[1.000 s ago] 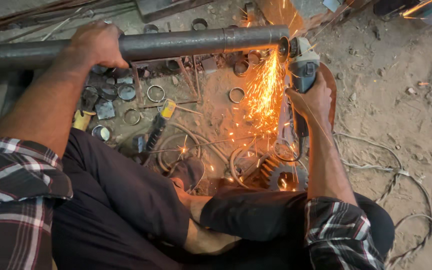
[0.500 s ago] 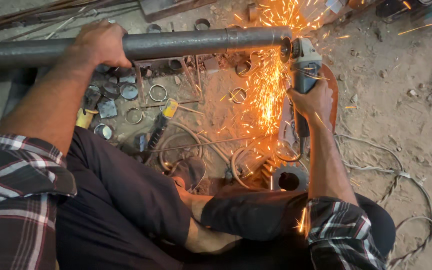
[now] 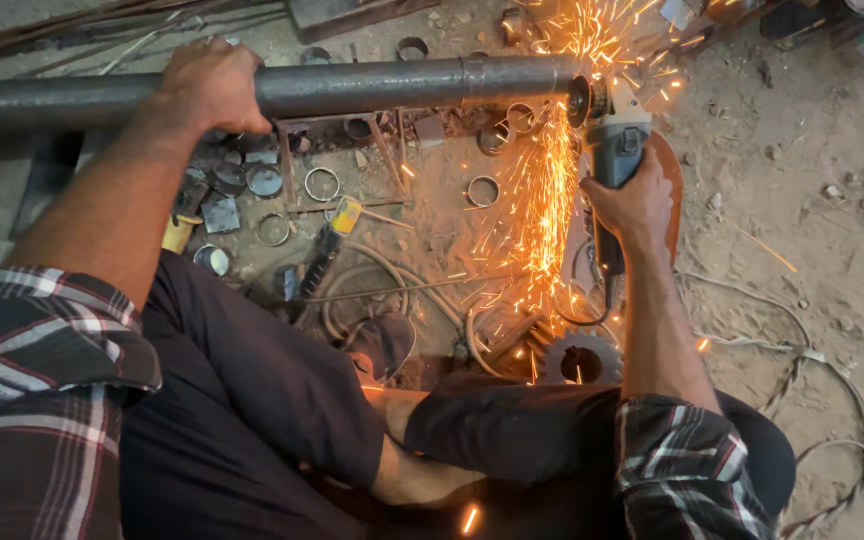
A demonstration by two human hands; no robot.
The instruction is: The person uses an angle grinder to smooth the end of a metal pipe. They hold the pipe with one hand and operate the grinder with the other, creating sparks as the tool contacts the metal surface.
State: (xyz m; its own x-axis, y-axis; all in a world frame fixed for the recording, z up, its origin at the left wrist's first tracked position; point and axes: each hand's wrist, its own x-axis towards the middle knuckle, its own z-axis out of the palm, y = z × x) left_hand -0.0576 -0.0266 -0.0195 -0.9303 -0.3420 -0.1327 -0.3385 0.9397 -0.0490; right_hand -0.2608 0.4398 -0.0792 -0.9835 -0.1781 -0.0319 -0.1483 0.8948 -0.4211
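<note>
Dirt floor (image 3: 812, 130) strewn with metal rings (image 3: 483, 190): left hand (image 3: 214, 85) clamps around a steel pipe (image 3: 372, 85). Right hand (image 3: 632, 205) grips an angle grinder (image 3: 614, 135), sparks (image 3: 542, 210) flying at the pipe's end.

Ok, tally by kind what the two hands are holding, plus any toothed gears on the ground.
Steel pipe: 1, gripped by the left hand
Angle grinder: 1, in the right hand, throwing sparks at the pipe's end
Toothed gear: 1, on the ground by the knee
Total: 3

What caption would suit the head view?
Left hand steadies a pipe; right hand grinds its end with a grinder.
</note>
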